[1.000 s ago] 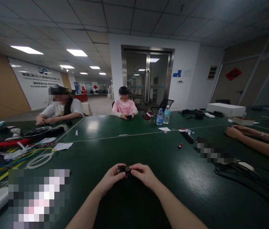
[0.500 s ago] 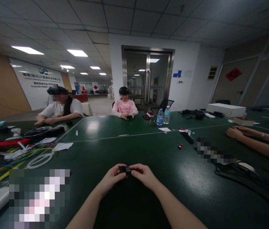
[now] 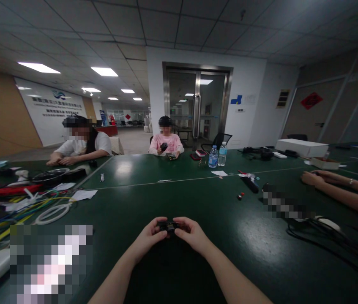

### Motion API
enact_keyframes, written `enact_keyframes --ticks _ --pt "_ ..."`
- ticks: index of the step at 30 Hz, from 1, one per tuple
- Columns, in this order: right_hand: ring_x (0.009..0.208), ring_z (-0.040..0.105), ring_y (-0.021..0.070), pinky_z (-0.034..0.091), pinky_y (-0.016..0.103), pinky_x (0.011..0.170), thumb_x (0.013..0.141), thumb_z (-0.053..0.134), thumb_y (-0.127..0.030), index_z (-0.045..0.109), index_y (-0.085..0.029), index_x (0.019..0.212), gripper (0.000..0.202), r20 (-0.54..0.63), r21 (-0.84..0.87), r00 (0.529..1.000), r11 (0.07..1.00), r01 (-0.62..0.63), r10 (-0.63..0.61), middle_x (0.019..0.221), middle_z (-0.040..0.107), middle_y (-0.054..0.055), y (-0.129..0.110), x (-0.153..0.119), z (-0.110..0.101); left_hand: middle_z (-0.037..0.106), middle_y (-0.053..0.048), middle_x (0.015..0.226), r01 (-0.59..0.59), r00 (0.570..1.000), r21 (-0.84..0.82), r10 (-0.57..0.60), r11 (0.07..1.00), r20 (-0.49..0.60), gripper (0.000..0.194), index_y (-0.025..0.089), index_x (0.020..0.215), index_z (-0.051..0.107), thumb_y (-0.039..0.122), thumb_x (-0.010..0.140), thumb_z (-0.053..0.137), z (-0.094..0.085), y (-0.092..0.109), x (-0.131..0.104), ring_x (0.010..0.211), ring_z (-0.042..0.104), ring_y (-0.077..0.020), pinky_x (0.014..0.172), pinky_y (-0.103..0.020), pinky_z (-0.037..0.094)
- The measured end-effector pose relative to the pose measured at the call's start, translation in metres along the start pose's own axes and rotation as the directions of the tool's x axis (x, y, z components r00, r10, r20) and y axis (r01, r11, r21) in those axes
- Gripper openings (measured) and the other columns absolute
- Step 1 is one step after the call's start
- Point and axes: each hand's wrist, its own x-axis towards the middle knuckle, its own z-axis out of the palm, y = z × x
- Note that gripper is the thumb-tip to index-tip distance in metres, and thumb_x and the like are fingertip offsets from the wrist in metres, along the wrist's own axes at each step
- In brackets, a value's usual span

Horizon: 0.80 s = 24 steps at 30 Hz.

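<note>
Between my two hands is a small black object (image 3: 170,227) with a lighter patch in its middle; its exact kind is too small and dark to make out. My left hand (image 3: 152,231) grips its left end, the thumb along the near side and the fingers behind. The right end is pinched the same way by my right hand (image 3: 189,230). Both hands are closed on it, just above the dark green table (image 3: 128,211). The fingers cover the object's ends.
Cables (image 3: 53,213) and papers clutter the left side. Two water bottles (image 3: 217,156) stand at the far side. A black strip-like tool (image 3: 249,183) and black cords (image 3: 321,242) lie to the right. Several people sit around the table, one in pink (image 3: 166,143) opposite.
My hands stay in place, while the black object shows slightly more between them. The person in pink opposite has moved their hands apart, with a dark item raised in one.
</note>
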Motion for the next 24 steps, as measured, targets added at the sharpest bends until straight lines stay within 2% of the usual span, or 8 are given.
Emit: enact_keyframes --ticks 4,12,24 --pt "0.095 0.056 0.0204 0.044 0.037 0.085 0.072 0.061 -0.028 0.056 -0.023 0.106 0.035 -0.008 -0.01 1.0 1.0 -0.005 0.005 0.102 0.06 0.004 -0.0023 -0.0006 0.0003 0.064 -0.005 0.091 -0.009 1.0 -0.006 0.009 1.0 -0.006 0.049 0.02 0.115 0.044 0.026 0.07 0.064 -0.0006 -0.0014 0.0007 0.09 0.06 -0.0202 0.084 -0.035 0.04" --pt "0.095 0.057 0.02 0.044 0.036 0.085 0.071 0.061 -0.027 0.056 -0.021 0.107 0.036 -0.007 0.001 1.0 1.0 -0.025 0.025 0.101 0.061 0.004 -0.0038 -0.0002 0.0005 0.064 -0.004 0.087 -0.017 1.0 -0.021 0.017 1.0 -0.001 0.039 0.019 0.104 0.052 0.025 0.069 0.065 0.0 -0.003 0.0025 0.086 0.06 -0.0191 0.081 -0.033 0.041" --pt "0.096 0.056 0.0203 0.045 0.036 0.084 0.072 0.06 -0.029 0.055 -0.023 0.108 0.036 0.008 -0.021 0.999 0.999 -0.036 0.037 0.104 0.059 0.004 -0.0003 -0.0007 -0.0018 0.063 -0.004 0.091 0.023 1.0 -0.014 -0.023 1.0 -0.005 0.04 0.019 0.105 0.051 0.025 0.068 0.065 0.0025 0.004 -0.0005 0.088 0.059 -0.0192 0.082 -0.033 0.041"
